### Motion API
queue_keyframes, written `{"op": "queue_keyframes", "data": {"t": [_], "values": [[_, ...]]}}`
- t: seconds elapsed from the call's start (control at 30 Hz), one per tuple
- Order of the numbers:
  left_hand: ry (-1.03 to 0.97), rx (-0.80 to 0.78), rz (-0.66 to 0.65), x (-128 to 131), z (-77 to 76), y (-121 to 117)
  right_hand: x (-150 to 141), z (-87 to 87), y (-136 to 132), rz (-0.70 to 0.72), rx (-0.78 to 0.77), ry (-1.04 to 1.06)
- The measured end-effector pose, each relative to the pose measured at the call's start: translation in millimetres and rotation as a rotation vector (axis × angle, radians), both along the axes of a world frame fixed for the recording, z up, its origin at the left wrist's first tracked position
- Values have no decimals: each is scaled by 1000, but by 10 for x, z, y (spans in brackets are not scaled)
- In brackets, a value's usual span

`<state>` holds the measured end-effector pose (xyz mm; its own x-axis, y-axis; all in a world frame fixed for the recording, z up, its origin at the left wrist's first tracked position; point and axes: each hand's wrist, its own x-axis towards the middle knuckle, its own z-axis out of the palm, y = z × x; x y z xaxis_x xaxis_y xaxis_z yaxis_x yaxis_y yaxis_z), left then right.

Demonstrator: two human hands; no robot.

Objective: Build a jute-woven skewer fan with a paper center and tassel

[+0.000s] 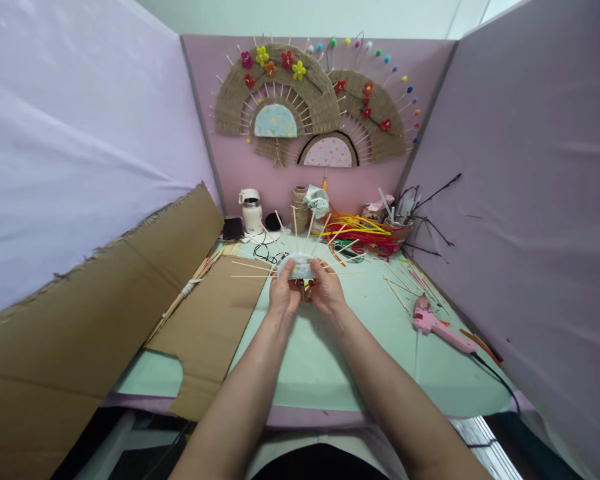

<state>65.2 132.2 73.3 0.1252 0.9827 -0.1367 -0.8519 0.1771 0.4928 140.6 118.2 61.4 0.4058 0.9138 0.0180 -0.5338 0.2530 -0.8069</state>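
Note:
Between my two hands, above the table, is a small half-round fan piece in pale blue patterned cloth, with thin wooden sticks fanning out from its curved edge. My left hand grips its left end, thumb on the front face. At the right end my right hand pinches it the same way. The fingers behind the piece are mostly hidden. Something small and colourful shows just under it, too obscured to name.
A pink glue gun lies at right near loose sticks. Cardboard sheets cover the left side. Pipe cleaners, a twine spool and a white bottle stand at the back. Two decorated burlap fans hang on the pink panel.

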Motion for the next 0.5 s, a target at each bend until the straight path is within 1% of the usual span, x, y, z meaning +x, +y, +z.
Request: {"op": "queue_keyframes", "data": {"t": [0.2, 0.5], "values": [[-7, 49, -28, 8, 13, -31, 10, 17, 15, 3, 74, 132], [-19, 55, -20, 0, -3, -20, -27, -14, 32, -30, 112, 172]]}}
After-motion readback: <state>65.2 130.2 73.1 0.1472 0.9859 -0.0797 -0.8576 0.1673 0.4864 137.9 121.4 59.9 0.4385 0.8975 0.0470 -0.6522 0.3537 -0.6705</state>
